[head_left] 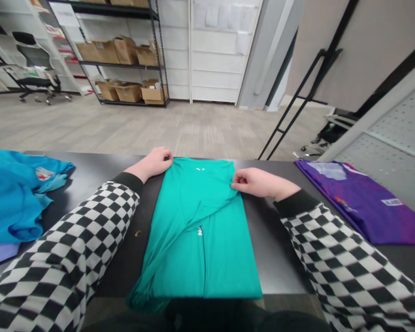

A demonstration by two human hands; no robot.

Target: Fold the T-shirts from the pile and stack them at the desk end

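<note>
A teal shirt [224, 249] lies partly folded on the dark table in front of me, its sides turned inward and a loose flap slanting across the middle. Its lower left corner hangs over the near table edge. My left hand [155, 162] is closed at the shirt's far left corner, fingertips pinching the fabric. On the right side, my right hand [249, 180] pinches the edge of the flap between thumb and fingers. Small white marks show near the far edge and at the centre of the shirt.
Crumpled blue garments [10, 198] lie at the table's left. A folded purple shirt [370, 203] is at the right, beside a white perforated panel [401, 133]. The dark table [273, 249] ends close to me. Shelves with cardboard boxes [127, 92] stand beyond.
</note>
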